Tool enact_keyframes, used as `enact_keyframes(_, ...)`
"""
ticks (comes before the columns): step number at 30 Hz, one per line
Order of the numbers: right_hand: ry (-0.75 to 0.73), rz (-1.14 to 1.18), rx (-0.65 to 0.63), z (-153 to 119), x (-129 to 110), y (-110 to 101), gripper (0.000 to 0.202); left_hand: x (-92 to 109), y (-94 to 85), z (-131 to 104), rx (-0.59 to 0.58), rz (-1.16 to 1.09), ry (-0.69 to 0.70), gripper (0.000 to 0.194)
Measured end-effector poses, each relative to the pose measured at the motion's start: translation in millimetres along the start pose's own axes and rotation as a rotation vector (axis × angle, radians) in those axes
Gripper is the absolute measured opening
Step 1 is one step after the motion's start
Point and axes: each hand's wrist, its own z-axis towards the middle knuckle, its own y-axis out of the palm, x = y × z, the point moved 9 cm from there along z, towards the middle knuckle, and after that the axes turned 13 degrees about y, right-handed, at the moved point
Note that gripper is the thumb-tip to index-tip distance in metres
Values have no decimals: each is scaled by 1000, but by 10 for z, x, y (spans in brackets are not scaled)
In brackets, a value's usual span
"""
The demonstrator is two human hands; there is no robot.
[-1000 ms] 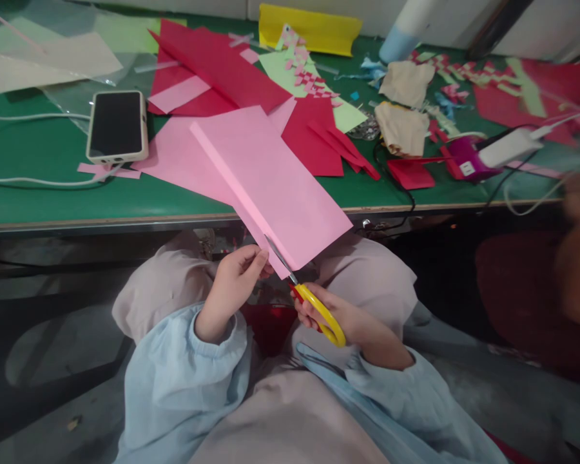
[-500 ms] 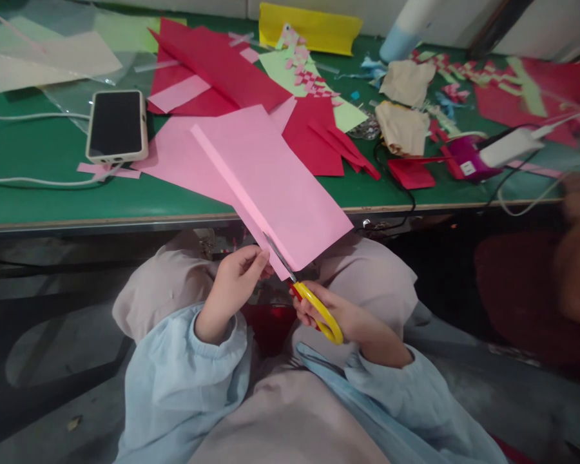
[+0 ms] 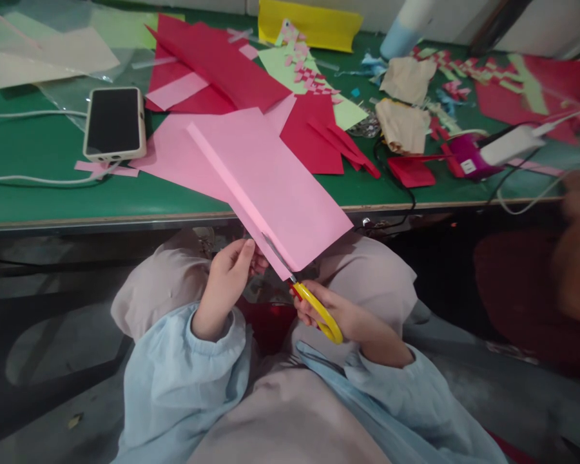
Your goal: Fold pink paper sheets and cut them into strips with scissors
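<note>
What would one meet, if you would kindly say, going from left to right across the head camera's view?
Phone → left hand → yellow scissors handle → two crumpled beige pieces → white block with a cable.

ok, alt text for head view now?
Person's right hand holds yellow-handled scissors, blades at the near end of a pink sheet overhanging a green table; left hand beside the sheet's left edge. A phone and red paper lie on the table.
</note>
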Motion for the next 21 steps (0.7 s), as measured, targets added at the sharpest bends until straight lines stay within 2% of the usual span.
enact_keyframes(7, 44, 24, -4, 6, 136, -25, 30, 67, -64, 19, 68, 23, 62, 26)
enact_keyframes(14, 12, -77, -5, -19, 114, -48, 31, 70, -17, 23, 0, 29, 79, 27)
enact_keyframes(21, 19, -84, -7, -27, 16, 12, 30, 92, -17, 12, 3, 28, 77, 26)
